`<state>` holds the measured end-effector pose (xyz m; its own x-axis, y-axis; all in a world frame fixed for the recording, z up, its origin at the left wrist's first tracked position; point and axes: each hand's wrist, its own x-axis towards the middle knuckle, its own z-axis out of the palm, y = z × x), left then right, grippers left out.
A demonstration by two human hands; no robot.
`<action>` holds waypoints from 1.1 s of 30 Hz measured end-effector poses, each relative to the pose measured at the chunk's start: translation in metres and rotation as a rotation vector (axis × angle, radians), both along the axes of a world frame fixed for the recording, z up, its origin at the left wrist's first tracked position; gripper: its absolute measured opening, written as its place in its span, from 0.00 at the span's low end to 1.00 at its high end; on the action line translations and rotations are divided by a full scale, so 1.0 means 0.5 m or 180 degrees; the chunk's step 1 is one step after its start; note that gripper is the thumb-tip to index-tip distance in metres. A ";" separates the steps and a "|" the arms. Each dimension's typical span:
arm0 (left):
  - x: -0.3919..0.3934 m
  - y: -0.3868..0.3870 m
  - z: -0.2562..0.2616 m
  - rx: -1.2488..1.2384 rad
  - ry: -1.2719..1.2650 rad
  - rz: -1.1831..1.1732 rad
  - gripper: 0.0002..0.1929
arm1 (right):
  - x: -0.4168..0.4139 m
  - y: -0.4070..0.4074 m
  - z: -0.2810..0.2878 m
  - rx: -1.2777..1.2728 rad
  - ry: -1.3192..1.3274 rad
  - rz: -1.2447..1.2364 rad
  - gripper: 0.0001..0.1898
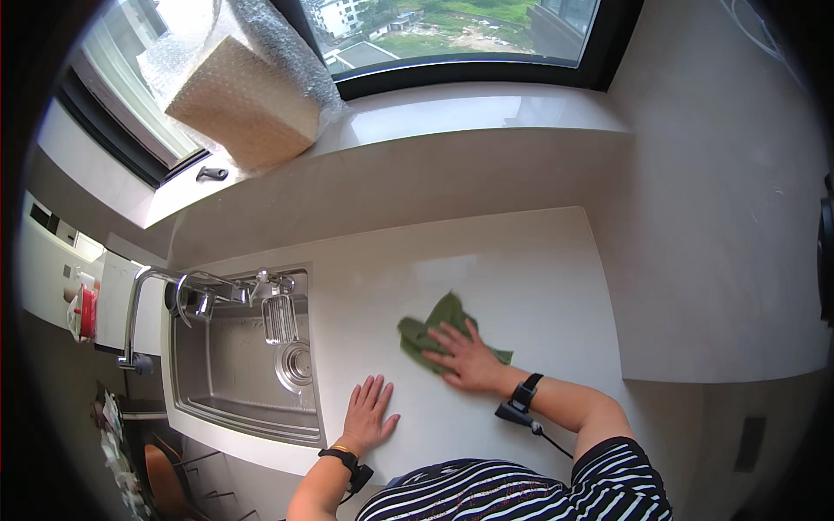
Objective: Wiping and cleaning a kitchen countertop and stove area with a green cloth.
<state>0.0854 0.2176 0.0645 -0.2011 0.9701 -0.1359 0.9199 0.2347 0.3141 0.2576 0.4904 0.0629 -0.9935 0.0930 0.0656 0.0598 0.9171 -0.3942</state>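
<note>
My right hand lies flat on a green cloth, fingers spread, pressing it to the white countertop. The cloth is rumpled, with corners sticking out beyond the fingers and near the wrist. Palm down on the bare counter, my left hand rests near the front edge with nothing in it. Just left of that hand is a stainless steel sink. Both wrists wear black straps with small devices and cables.
A curved chrome faucet and a small wire basket are at the sink. Behind the counter, a cardboard box in bubble wrap stands on the windowsill. A wall bounds the right side. An orange-brown chair is at lower left.
</note>
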 end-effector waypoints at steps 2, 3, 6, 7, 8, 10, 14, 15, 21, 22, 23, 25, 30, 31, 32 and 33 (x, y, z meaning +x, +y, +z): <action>-0.002 0.002 0.011 -0.0047 -0.0001 -0.0014 0.38 | 0.057 -0.076 0.000 -0.0473 0.0109 0.1398 0.28; -0.004 0.002 0.017 -0.0089 0.0010 -0.0057 0.38 | 0.066 -0.060 -0.004 -0.0478 0.0111 0.1451 0.28; -0.003 -0.001 0.017 0.0021 -0.0003 -0.0030 0.37 | 0.085 0.077 -0.002 -0.0403 0.0125 0.0721 0.27; -0.003 -0.001 0.026 -0.0029 -0.0024 -0.0006 0.36 | 0.077 0.135 0.010 -0.0049 0.0082 -0.0024 0.27; -0.001 0.001 0.026 -0.0019 -0.0016 0.0071 0.36 | 0.073 0.188 0.017 0.0138 0.0104 -0.0916 0.28; -0.003 0.006 0.020 0.0046 -0.0065 -0.0036 0.36 | 0.052 0.276 -0.014 0.0523 0.0358 -0.2605 0.27; -0.006 0.015 0.023 0.0119 -0.0124 -0.0098 0.36 | -0.105 0.258 -0.079 0.1077 -0.0080 -0.4049 0.30; -0.006 0.010 0.025 0.0110 -0.0122 -0.0080 0.36 | -0.157 0.207 -0.081 0.1011 0.0067 -0.3363 0.31; -0.007 -0.009 0.023 0.0248 -0.0183 -0.0022 0.36 | -0.357 -0.009 0.000 0.0137 -0.0015 0.0663 0.30; -0.007 -0.007 0.020 0.0280 -0.0228 -0.0049 0.36 | -0.394 0.028 -0.006 0.0015 -0.0020 0.1282 0.30; -0.007 -0.007 0.013 0.0365 -0.0231 -0.0059 0.36 | -0.436 0.057 -0.006 -0.0119 -0.0027 0.1917 0.29; -0.010 -0.007 0.014 0.0364 -0.0251 -0.0037 0.36 | -0.514 0.084 -0.005 0.0170 0.0188 0.1116 0.29; -0.011 0.001 0.010 0.0407 -0.0288 -0.0100 0.35 | -0.609 -0.009 -0.048 0.0234 0.0403 -0.0592 0.27; -0.015 0.001 0.015 0.0400 -0.0271 -0.0082 0.35 | -0.600 -0.044 -0.054 0.0328 0.0499 -0.0593 0.27; -0.017 -0.006 0.016 0.0387 -0.0251 -0.0044 0.35 | -0.572 -0.084 -0.044 0.0291 0.0467 0.0060 0.26; -0.015 -0.013 0.011 0.0469 -0.0204 -0.0004 0.35 | -0.533 -0.117 -0.041 0.0081 0.0387 0.0649 0.25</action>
